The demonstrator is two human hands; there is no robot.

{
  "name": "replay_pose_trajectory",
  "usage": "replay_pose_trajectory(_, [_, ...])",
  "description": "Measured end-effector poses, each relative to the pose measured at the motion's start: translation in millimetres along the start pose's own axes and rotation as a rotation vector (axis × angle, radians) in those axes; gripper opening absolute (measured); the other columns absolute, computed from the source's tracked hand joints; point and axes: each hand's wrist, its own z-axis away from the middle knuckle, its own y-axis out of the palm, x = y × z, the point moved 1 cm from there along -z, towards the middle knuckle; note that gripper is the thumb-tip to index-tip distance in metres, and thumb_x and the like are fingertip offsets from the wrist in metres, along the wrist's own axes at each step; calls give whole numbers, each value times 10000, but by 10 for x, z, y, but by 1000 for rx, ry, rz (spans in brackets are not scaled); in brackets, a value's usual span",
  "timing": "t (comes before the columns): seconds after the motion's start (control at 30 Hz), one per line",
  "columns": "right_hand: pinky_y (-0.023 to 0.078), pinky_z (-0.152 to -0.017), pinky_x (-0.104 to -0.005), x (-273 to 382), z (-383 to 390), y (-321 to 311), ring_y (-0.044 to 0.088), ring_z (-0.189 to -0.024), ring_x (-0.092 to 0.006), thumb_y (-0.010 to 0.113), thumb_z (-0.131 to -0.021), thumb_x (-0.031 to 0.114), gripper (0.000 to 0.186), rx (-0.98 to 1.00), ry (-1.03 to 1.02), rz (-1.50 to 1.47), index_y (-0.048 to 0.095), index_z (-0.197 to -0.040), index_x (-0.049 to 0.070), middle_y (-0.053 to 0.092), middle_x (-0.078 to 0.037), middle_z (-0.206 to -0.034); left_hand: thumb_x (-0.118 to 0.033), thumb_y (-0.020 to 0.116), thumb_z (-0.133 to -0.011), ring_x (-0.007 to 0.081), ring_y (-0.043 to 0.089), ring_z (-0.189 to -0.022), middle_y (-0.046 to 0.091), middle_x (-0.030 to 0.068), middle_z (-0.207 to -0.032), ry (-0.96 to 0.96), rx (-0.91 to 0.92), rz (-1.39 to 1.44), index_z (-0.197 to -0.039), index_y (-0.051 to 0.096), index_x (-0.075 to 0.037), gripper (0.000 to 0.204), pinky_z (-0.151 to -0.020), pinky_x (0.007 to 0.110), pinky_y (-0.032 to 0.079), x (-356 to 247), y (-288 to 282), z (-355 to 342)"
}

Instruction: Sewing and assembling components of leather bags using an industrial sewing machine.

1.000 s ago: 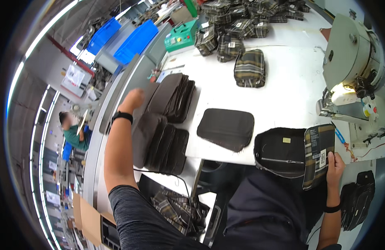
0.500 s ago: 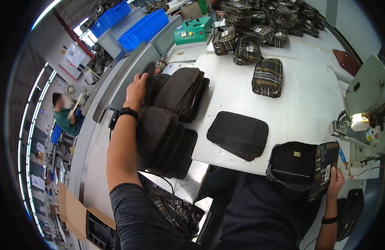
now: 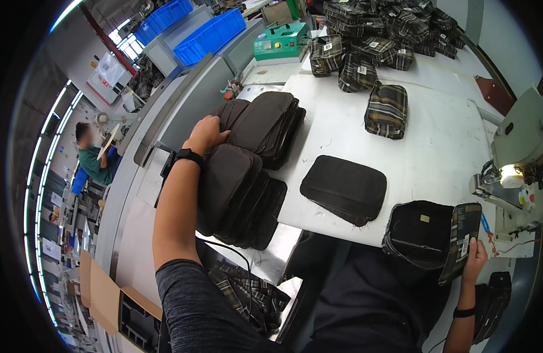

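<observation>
My left hand (image 3: 208, 132), fingers curled, grips dark fabric panels at the rear-left stack (image 3: 230, 109). Stacks of dark brown padded panels (image 3: 230, 188) lie beside my wrist and in front of it. A single dark panel (image 3: 342, 188) lies flat on the white worktable (image 3: 436, 153). At the table's front right, my right hand (image 3: 475, 253) is closed on the plaid, labelled flap (image 3: 459, 235) of an opened pouch with a dark lining (image 3: 418, 235).
Plaid pouches (image 3: 386, 112) lie behind, many heaped at the back. A sewing machine (image 3: 515, 135) stands right, a green device (image 3: 280, 44) and blue bins (image 3: 209, 35) at back left. A co-worker (image 3: 94, 156) in green sits left; an open carton (image 3: 104, 288) is below.
My left hand first reached up to the rear stack, raised a dark panel's edge, then moved slightly down and right onto the stack. My right hand keeps hold of the flap.
</observation>
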Motion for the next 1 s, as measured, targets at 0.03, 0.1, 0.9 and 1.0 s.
replay_pose_trajectory(0.03, [275, -560, -232, -1, 1, 0, 308, -654, -21, 529, -1063, 156, 356, -2, -3, -1, 428, -734, 63, 373, 73, -689, -377, 723, -829, 416, 643, -1042, 682, 242, -1062, -2, 6, 19, -971, 713, 36, 437, -919, 477, 512, -3, -30, -14])
replay_pose_trajectory(0.1, [285, -567, -228, -3, 4, 3, 321, -672, -23, 545, -1052, 142, 351, -14, 22, -28, 440, -731, 47, 398, 69, -689, -363, 729, -822, 412, 654, -1038, 692, 248, -1046, -58, 88, 40, -981, 709, 36, 430, -919, 477, 521, -9, -66, -45])
replay_pose_trajectory(0.9, [276, -562, -243, 115, 25, 44, 312, -675, -32, 552, -1045, 138, 352, -42, -9, 23, 434, -729, 38, 366, 64, -692, -67, 560, -946, 121, 670, -902, 720, 52, -1007, -39, -434, 1277, -1125, 668, 50, 240, -835, 276, 521, -174, -1255, 72])
replay_pose_trajectory(1.0, [274, -568, -239, 129, 19, 45, 312, -685, -29, 561, -1038, 119, 349, -37, -3, 32, 420, -728, 42, 352, 64, -700, -15, 574, -949, 90, 653, -933, 708, 38, -1037, 127, -351, 1362, -1152, 655, 49, 228, -859, 265, 517, -895, -1378, 273])
